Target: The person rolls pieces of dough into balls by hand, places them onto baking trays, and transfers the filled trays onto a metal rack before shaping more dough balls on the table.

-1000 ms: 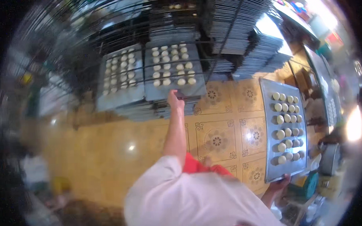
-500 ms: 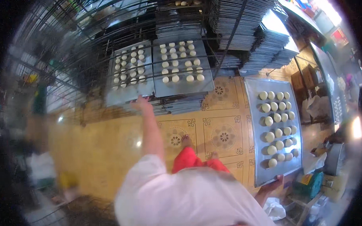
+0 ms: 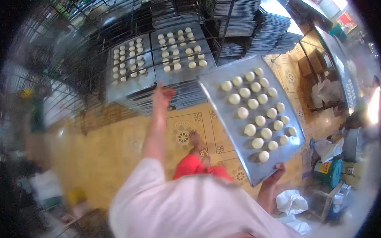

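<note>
My right hand [image 3: 278, 171] grips the near end of a metal baking tray [image 3: 237, 136], its fingers closed on the edge. Several round, pale dough balls [image 3: 253, 104] sit on it in rows, and the tray is held out at an angle over the floor. My left hand [image 3: 163, 94] reaches forward with its fingers apart and nothing in it. Just beyond it are two more trays of dough balls in the rack, a left tray [image 3: 130, 91] and a right tray [image 3: 185, 75], lying side by side.
Dark metal rack bars [image 3: 88, 64] cross the far left. Tall stacks of flat trays [image 3: 235, 16] stand at the far side. On the right are a cardboard box [image 3: 311, 64], a green drum-shaped object [image 3: 334, 172] and a white crumpled bag [image 3: 290, 201]. Patterned tiles [image 3: 182, 136] cover the floor.
The tray in my right hand has swung left and forward, toward the rack, and turned at an angle. My left hand has come away from the front edge of the rack trays.
</note>
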`<state>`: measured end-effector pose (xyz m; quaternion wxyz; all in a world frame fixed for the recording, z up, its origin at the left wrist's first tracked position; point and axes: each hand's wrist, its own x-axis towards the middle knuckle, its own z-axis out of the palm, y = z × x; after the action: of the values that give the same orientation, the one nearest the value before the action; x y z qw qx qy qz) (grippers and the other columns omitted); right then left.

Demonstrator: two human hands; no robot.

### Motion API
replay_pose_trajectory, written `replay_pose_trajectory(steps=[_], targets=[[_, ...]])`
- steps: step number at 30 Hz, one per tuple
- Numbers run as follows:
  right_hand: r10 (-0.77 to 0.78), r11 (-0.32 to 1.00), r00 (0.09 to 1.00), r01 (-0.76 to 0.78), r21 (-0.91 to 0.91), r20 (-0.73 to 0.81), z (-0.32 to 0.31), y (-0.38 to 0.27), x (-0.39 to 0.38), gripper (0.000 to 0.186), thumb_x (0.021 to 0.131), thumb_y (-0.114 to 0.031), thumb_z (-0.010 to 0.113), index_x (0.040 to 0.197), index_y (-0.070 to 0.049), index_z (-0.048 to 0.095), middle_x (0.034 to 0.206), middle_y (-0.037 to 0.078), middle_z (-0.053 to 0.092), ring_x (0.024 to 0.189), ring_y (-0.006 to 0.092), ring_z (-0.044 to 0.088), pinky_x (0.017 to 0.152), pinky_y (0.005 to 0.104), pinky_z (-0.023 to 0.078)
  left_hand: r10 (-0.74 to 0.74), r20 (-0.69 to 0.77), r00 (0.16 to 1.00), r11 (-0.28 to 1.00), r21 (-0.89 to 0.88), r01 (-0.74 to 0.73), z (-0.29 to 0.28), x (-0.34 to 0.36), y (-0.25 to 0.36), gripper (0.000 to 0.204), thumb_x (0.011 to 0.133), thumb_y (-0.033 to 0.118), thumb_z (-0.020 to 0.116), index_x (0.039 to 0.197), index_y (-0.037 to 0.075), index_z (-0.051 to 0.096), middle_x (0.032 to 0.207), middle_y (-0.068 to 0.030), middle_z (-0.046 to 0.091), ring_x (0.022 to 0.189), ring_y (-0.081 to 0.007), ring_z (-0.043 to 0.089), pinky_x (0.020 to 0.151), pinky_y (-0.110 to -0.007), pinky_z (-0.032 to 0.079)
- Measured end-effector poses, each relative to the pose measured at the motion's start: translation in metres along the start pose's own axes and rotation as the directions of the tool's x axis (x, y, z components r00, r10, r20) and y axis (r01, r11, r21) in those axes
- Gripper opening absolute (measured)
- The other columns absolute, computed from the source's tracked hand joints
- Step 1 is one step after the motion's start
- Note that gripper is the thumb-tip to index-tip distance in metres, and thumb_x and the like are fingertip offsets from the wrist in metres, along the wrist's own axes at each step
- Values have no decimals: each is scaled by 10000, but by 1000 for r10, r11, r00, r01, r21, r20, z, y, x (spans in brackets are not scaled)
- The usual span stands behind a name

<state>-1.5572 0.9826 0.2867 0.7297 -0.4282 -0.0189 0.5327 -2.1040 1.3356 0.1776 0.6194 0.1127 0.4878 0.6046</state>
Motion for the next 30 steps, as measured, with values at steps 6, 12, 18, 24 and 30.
replay_pose_trajectory(steps=[6, 12, 18, 24, 30], targets=[[43, 999, 997, -42, 23, -58, -25, 32, -53, 386, 695, -169, 595, 1055, -31, 618, 982, 62, 632, 954, 243, 619, 878, 384, 539, 227, -198, 954, 973, -3, -232, 62, 30, -63, 226, 1058, 129, 546, 1034, -91, 593, 851, -236, 718, 641, -379, 707, 625, -498, 620], [4, 1000, 990, -4, 0, -142, -32, 43, -82, 235, 710, -112, 546, 926, -45, 606, 878, 36, 605, 853, 192, 600, 811, 331, 523, 13, 44, 999, 997, -82, -9, 29, 53, -47, 262, 1053, 144, 562, 1033, -110, 622, 872, -243, 728, 706, -358, 742, 664, -429, 649], [123, 984, 992, -126, 129, 30, -1, 87, -75, 366, 699, -91, 560, 1050, -3, 612, 944, 69, 643, 874, 236, 631, 830, 371, 561, 4, 174, 985, 992, 127, -26, -19, -43, -39, 319, 992, 314, 651, 1126, 27, 684, 1031, -105, 731, 862, -224, 708, 728, -370, 584], [190, 945, 977, -210, 252, 100, 66, 170, -55, 430, 714, -31, 554, 1131, 33, 634, 988, 106, 700, 903, 259, 685, 836, 401, 605, -338, -155, 928, 890, 267, 369, -278, -135, -63, 289, 999, 284, 588, 1117, 35, 676, 979, -149, 725, 880, -266, 704, 752, -440, 599], [353, 931, 927, -362, 57, 126, 146, 266, -39, 328, 733, -59, 602, 1049, -20, 682, 979, 101, 712, 908, 256, 678, 806, 436, 568, -279, -591, 757, 745, 364, 559, -457, -323, 10, 295, 974, 323, 617, 1115, 72, 677, 946, -117, 717, 850, -253, 691, 732, -437, 588]])
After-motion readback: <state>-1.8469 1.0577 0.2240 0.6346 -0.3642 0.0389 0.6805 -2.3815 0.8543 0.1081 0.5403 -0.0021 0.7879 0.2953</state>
